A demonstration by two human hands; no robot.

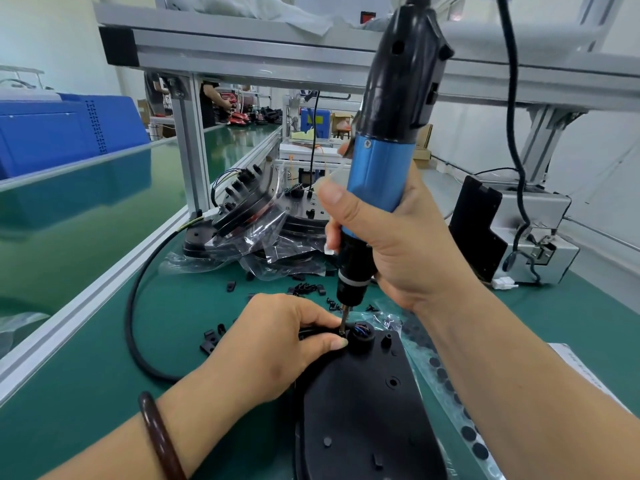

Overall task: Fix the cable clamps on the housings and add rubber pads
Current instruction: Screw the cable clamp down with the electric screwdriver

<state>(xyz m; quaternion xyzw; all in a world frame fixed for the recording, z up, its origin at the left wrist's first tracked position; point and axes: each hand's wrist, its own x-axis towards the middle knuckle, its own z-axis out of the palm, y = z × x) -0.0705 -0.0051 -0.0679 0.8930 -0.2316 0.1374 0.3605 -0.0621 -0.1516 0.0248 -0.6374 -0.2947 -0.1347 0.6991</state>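
- The right hand (398, 244) has its grip wrapped round the blue body of an electric screwdriver (381, 181), held nearly upright, with the bit tip down at the neck of the housing (363, 403).
- The left hand (277, 344) has a narrow grip: thumb and forefinger pinch the cable (133, 306) where it meets the housing, just beside the bit. Whether a clamp lies under the fingers I cannot tell.
- The housing, black and flat, lies on the green bench (86, 393) in front of the person, and coloured wires show in its round port.
- Loose cable clamps (304, 289) lie scattered on the bench behind and to the left of the hands.
- A clear sheet of black round rubber pads (446, 382) lies just right of the housing, partly under the right forearm.
- Clear plastic bags (263, 247) at the back hold stacked round black-and-silver units, one tilted with wires at its top.
- Blue crates (69, 129) stand far left beyond the green belt; their contents are hidden.
- A dark bracelet (159, 434) sits on the left wrist.
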